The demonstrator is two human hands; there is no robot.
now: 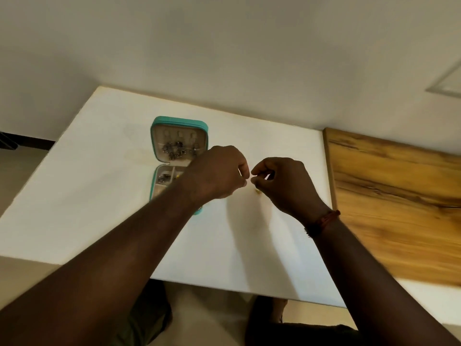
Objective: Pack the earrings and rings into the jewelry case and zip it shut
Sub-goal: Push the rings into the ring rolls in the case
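Note:
A teal jewelry case (178,123) lies open on the white table (99,186), lid flat toward the wall. Several dark earrings (174,149) hang in the beige lid, and small pieces (164,177) sit in the lower compartments. My left hand (219,173) hovers over the case's right side with fingers curled, and my right hand (284,182) is just to its right. Their fingertips meet around a tiny item (250,178) too small to identify. One small gold piece (258,192) lies on the table under my right hand. My left forearm hides the case's lower part.
A wooden board (394,196) adjoins the table's right edge. A plain wall rises behind the table. My knees show below the table's front edge.

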